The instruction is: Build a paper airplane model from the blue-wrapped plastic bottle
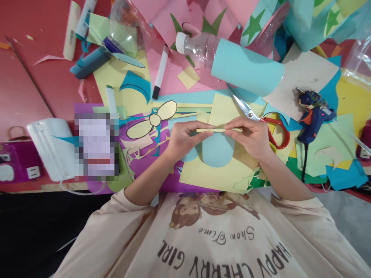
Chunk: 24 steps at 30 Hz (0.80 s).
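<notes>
Between both hands, a narrow folded strip of pale yellow paper is held level above the table. My left hand pinches its left part between thumb and fingers. On its right part, my right hand has a matching pinch. Below the strip lies a light blue paper piece with a rounded lower edge, on a pale yellow sheet. Close beyond my right hand are scissors with red handles, partly hidden by it. A yellow bow-shaped cutout with black outlines lies left of my left hand.
A plastic bottle wrapped in light blue paper lies at the back. A blue glue gun with a black cord rests at right. Markers, paper scraps, a blurred phone and a white device occupy the left side.
</notes>
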### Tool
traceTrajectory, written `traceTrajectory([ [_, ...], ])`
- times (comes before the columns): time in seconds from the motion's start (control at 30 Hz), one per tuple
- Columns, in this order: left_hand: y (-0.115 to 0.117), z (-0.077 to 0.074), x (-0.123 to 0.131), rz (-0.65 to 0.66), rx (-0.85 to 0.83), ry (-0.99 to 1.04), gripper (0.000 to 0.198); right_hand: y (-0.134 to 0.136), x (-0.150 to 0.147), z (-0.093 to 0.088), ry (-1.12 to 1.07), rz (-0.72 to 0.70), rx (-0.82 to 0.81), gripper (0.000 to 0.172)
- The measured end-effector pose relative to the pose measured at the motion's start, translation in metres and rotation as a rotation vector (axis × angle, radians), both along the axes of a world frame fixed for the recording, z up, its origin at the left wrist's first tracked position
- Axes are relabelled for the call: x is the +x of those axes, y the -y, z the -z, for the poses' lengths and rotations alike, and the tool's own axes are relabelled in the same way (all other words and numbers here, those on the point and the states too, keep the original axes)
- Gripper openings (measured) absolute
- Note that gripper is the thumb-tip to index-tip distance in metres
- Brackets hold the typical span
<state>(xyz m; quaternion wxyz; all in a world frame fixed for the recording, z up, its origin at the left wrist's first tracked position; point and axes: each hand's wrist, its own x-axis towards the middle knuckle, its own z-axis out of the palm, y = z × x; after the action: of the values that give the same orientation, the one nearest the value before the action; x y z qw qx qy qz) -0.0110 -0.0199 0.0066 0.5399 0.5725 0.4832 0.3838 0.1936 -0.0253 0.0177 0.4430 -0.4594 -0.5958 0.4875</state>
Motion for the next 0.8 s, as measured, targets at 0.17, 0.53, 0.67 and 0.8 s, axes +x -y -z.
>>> traceTrajectory([
  [0.17, 0.001, 0.001, -0.001, -0.059, -0.020, -0.034, 0.030, -0.002, 0.004, 0.001, 0.091, 0.041, 0.003, 0.003],
  [0.53, -0.001, 0.005, -0.001, -0.096, 0.055, -0.061, 0.030, -0.007, 0.013, -0.005, 0.180, 0.060, 0.054, 0.005],
  [0.67, -0.002, -0.004, -0.002, -0.124, 0.173, -0.031, 0.030, -0.009, 0.015, -0.005, 0.291, 0.067, 0.126, 0.004],
  [0.8, -0.004, -0.026, -0.012, -0.277, 0.334, 0.017, 0.024, -0.011, 0.016, -0.002, 0.454, 0.091, 0.256, 0.005],
])
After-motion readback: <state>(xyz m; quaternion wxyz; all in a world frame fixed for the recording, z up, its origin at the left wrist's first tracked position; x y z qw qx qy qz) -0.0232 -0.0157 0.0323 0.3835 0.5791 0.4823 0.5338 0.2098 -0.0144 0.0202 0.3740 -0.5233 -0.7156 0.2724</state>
